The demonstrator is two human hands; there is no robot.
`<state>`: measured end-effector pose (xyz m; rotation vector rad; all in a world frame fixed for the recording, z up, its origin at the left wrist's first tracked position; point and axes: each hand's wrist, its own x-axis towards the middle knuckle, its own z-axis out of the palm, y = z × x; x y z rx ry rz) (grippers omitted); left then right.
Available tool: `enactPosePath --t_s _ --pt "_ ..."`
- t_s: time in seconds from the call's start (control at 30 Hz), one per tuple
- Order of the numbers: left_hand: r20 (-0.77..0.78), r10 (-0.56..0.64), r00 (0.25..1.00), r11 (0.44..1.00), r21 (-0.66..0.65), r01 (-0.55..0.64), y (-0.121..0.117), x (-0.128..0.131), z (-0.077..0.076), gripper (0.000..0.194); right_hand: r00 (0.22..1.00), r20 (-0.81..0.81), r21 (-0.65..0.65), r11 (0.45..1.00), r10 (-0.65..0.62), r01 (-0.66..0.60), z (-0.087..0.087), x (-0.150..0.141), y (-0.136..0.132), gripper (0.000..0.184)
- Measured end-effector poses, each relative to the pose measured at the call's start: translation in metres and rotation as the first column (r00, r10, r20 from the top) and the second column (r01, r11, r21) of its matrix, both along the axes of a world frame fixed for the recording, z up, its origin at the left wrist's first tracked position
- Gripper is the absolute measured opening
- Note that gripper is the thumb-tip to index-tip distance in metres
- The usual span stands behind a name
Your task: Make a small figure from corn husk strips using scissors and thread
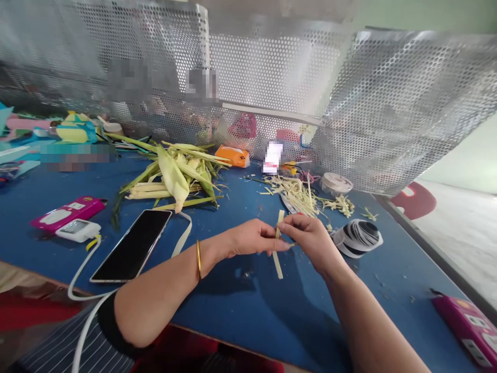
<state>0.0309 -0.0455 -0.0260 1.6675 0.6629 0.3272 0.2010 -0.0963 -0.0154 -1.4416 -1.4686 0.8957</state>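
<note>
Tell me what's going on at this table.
A person at a blue, flat-topped table pinches a narrow, flat, pale yellow-green strip between the fingers of the left hand and the right hand, holding it above the tabletop. Beyond the left arm lies a leafy heap of green and cream corn husks. Ahead of the right hand is a loose pile of thin, pale shreds, with a black-and-white wound bundle to its right.

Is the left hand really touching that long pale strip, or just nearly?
Touching. The head view shows it: the left hand has its fingers right across the pale strip, whose ends poke out above and below.
</note>
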Motion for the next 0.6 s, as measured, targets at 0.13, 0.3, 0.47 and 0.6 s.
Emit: enactPosePath --t_s 0.13,0.3,0.47,0.6 --pt "-0.015 0.038 0.999 0.998 -0.042 -0.038 -0.003 0.002 0.005 0.040 0.966 -0.258 -0.084 0.996 -0.026 0.005 -0.004 -0.008 0.000 0.032" --pt "0.015 0.007 1.000 0.999 -0.053 -0.006 -0.004 0.003 0.002 0.029 0.945 -0.296 0.002 0.990 -0.136 0.143 -0.014 -0.014 0.000 0.029" --pt "0.044 -0.023 0.999 0.999 -0.035 0.024 -0.003 0.003 -0.007 0.024 0.954 -0.212 0.051 0.972 -0.214 0.229 -0.021 -0.019 -0.002 0.024" --pt "0.041 -0.039 0.998 0.998 -0.046 0.041 -0.003 0.003 -0.006 0.025 0.962 -0.114 0.118 0.958 -0.249 0.262 -0.021 -0.017 -0.001 0.024"
